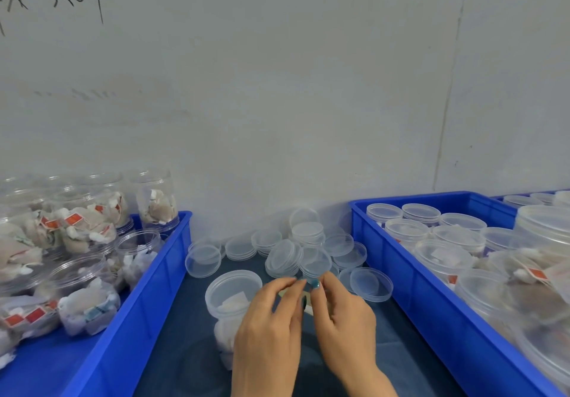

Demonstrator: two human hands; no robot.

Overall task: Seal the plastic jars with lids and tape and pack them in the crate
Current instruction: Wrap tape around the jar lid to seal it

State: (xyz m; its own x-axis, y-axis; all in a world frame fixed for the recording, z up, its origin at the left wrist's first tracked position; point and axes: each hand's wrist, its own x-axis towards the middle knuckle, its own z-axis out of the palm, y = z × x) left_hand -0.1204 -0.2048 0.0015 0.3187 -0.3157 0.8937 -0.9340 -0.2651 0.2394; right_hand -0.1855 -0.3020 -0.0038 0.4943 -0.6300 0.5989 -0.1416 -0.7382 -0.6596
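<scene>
left hand [271,313], right hand [342,307]: grips pinching together on what is looking like a tape strip [304,280] | jar [233,293] sitting at their 9 o'clock – likely handling light, slick – best gripping round its wall

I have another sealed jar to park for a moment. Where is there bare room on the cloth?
Bare cloth lies between the left crate and the lidded jar, and again between the right hand and the right crate. The back is crowded with loose lids; the right crate is packed with jars.
</scene>
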